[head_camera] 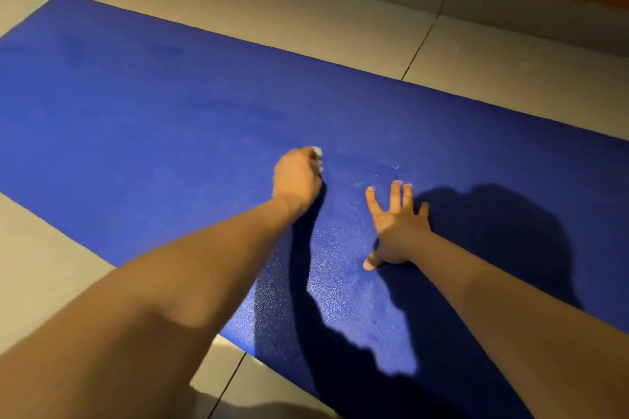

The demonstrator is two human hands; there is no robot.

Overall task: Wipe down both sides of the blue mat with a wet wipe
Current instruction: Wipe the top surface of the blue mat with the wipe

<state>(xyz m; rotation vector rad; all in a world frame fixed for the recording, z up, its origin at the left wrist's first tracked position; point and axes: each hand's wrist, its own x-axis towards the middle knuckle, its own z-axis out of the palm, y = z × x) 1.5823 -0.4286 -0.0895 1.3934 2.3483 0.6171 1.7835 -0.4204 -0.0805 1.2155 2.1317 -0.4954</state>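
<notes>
Both hands are planted on the mat (170, 105), laid flat on tiles (340, 27). Wipe (317, 155) is clenched in the left hand (297, 177) mid-mat; right hand (396, 224) is pressed flat just right of it, fingers splayed.

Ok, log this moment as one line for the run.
step: wipe upper side | left hand: grips wet wipe on blue mat | right hand: flat on mat, fingers spread
</notes>
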